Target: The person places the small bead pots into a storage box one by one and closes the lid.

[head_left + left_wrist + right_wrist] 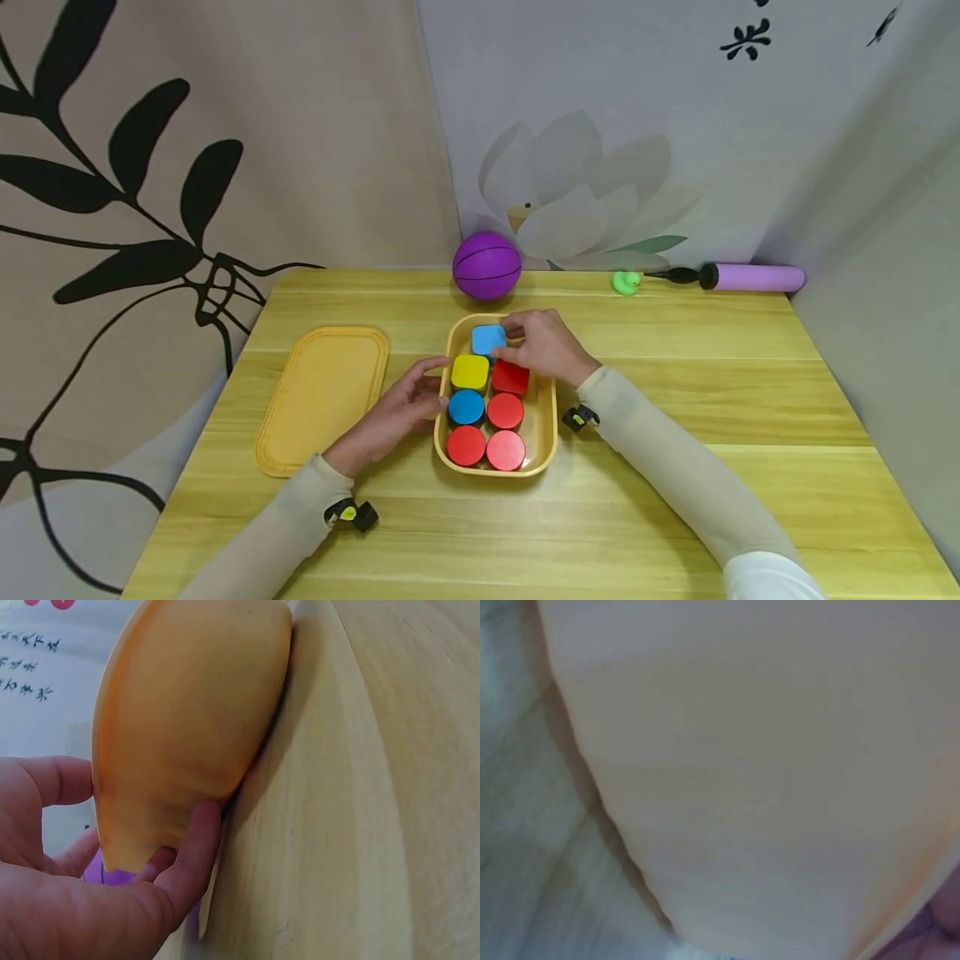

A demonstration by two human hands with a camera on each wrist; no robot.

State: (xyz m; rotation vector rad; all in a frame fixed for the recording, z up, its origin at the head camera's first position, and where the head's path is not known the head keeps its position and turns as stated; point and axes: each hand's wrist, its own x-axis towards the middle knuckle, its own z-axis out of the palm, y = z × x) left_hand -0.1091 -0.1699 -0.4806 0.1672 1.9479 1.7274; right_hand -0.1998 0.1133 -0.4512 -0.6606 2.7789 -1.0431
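Note:
A yellow-orange plastic tray on the table holds two columns of blocks. My left hand rests its fingertips against the left side; in the left wrist view its fingers touch the tray's outer wall. My right hand reaches in over the far right part and pinches a light blue rounded-square block at its right edge. Nearer lie a yellow block, a red square block, a blue round block and several red round ones. The right wrist view shows mostly the blurred tray wall.
A flat yellow lid-like panel lies left of the tray. Behind the tray, a purple ball sits by the wall. At the back right are a green toy duck and a purple hand pump.

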